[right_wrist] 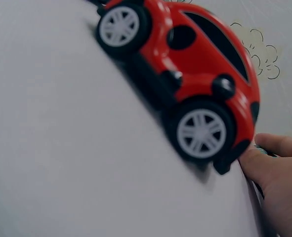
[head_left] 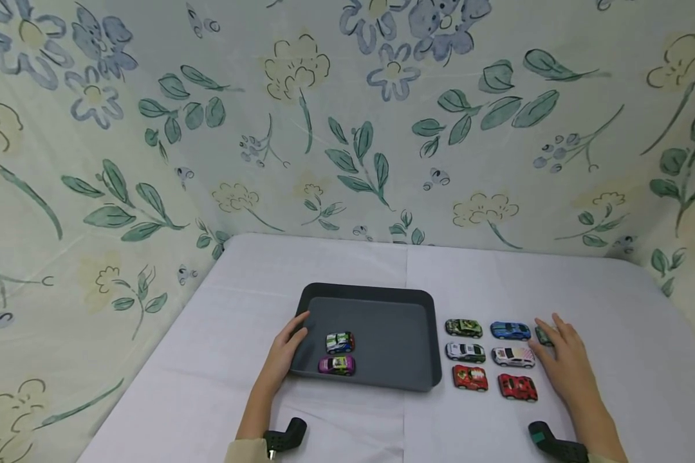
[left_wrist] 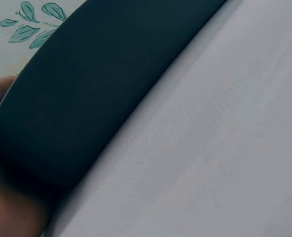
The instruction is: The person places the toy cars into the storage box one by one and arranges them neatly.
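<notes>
My left hand (head_left: 284,350) holds the left side of a dark grey tray (head_left: 376,381), its fingertips over the rim; the tray's wall (left_wrist: 86,89) fills much of the left wrist view. Two toy cars sit inside the tray at left: a white-green-blue one (head_left: 340,343) and a purple-lime one (head_left: 336,366). To the right of the tray, my right hand (head_left: 567,363) pinches a dark green toy car (head_left: 544,335), partly hidden by the fingers. A red toy car with black spots (head_left: 518,388) stands near that hand and looms large in the right wrist view.
Between tray and right hand stand several toy cars in two columns: green camouflage (head_left: 463,328), blue (head_left: 510,330), white-black (head_left: 465,352), white-pink (head_left: 513,357) and red (head_left: 470,378). A white cloth (head_left: 347,424) covers the table; floral curtains (head_left: 347,128) hang behind and beside it.
</notes>
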`<state>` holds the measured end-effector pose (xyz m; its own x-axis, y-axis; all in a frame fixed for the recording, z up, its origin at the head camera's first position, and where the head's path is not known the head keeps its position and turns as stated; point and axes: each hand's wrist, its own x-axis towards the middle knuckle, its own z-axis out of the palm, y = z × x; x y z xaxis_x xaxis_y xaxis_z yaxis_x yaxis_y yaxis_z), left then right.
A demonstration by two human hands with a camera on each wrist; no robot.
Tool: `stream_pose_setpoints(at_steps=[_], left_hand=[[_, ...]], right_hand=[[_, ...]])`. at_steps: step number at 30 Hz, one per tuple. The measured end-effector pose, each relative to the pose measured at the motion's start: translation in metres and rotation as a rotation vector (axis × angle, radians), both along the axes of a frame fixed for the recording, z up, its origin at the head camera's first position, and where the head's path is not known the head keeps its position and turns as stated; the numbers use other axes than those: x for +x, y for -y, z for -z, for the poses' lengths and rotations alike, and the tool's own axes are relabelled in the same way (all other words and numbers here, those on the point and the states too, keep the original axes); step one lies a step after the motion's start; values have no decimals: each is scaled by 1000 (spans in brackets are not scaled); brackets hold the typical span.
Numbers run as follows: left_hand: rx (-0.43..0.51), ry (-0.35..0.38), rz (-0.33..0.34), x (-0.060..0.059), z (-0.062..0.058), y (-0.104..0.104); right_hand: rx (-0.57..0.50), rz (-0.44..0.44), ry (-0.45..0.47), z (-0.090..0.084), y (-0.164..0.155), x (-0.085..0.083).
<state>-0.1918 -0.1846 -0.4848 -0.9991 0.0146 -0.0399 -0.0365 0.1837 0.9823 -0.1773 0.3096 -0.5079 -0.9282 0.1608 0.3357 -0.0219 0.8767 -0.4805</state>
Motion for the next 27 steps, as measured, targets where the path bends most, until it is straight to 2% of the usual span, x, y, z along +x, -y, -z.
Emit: stream_pose_setpoints(at_steps=[7,19,27], left_hand=[[-10,-1,-4,-1,0,0],[1,6,7,-1,0,1],[3,12,9,-1,1,1]], right_hand=[[-12,24,-25,-2,0,-2],[-33,108,-14,-5,-1,-1],[-68,143,-79,-11,-1,1]])
